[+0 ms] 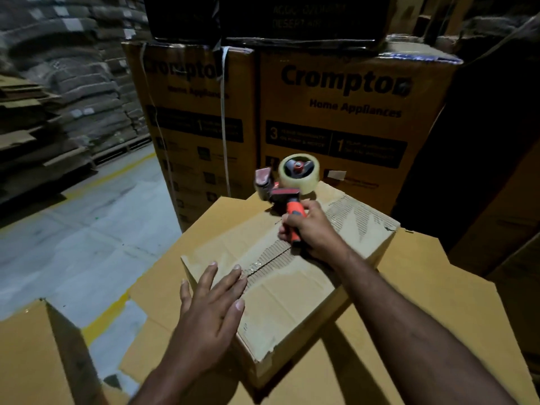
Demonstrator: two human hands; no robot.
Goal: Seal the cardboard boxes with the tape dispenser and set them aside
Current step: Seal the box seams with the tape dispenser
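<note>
Your left hand (210,314) lies flat, fingers straight, on the box (295,290) at 7 o'clock, right hand (312,229) gripping the tape dispenser (287,182) at 1 o'clock: press flaps shut, pull straight along the seam (263,264) toward 7.

One head-worn view — looking forward and down, close over the cardboard box (280,276) — wide-angle.

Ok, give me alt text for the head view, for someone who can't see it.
The right hand grips an orange-handled tape dispenser over the far end of a worn cardboard box, while the left hand rests flat on its near end. Printed cartons stand behind.
</note>
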